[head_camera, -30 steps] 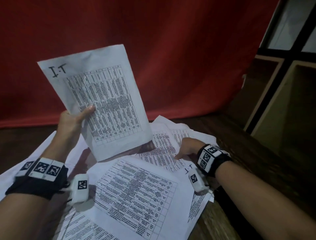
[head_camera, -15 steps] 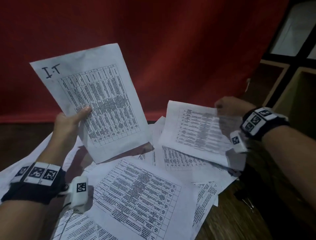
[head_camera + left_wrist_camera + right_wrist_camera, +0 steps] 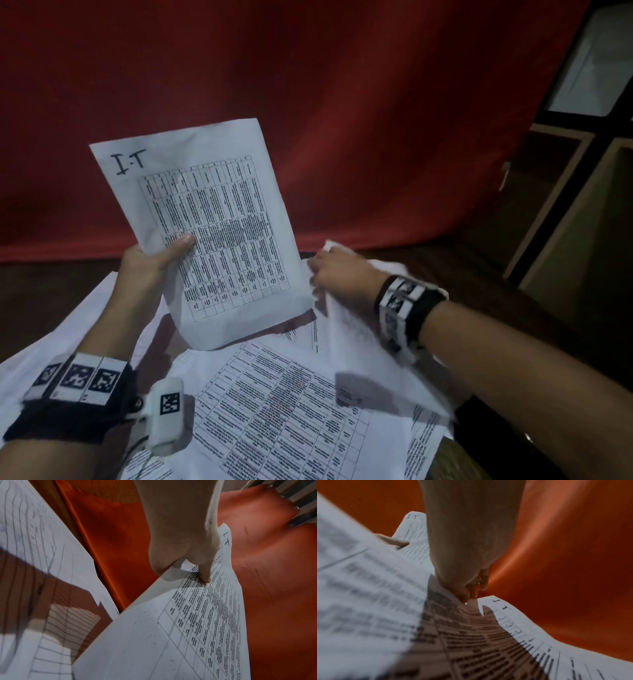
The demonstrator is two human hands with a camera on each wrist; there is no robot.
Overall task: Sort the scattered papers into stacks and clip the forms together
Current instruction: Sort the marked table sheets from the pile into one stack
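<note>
My left hand (image 3: pixel 150 260) holds a printed form marked "I.T" (image 3: pixel 212 226) upright above the table, thumb on its front; the left wrist view shows the same sheet (image 3: pixel 197 622) pinched under my left hand's (image 3: pixel 188 563) thumb. My right hand (image 3: pixel 337 274) pinches the top edge of a second sheet (image 3: pixel 356 329), blurred by motion, just right of the held form. In the right wrist view this second sheet (image 3: pixel 513 622) also reads "I.T" and curves down from my right hand (image 3: pixel 467 595). More printed forms (image 3: pixel 284 404) lie scattered on the table below.
A red cloth (image 3: pixel 308 102) hangs behind the wooden table (image 3: pixel 479 274). Open wooden shelf compartments (image 3: pixel 582 222) stand at the right. A dark object (image 3: pixel 527 435) lies at the papers' right edge, half hidden by my right forearm.
My right hand has carried its lifted sheet leftward and down, close beside the form in my left hand. The left hand keeps its sheet raised.
</note>
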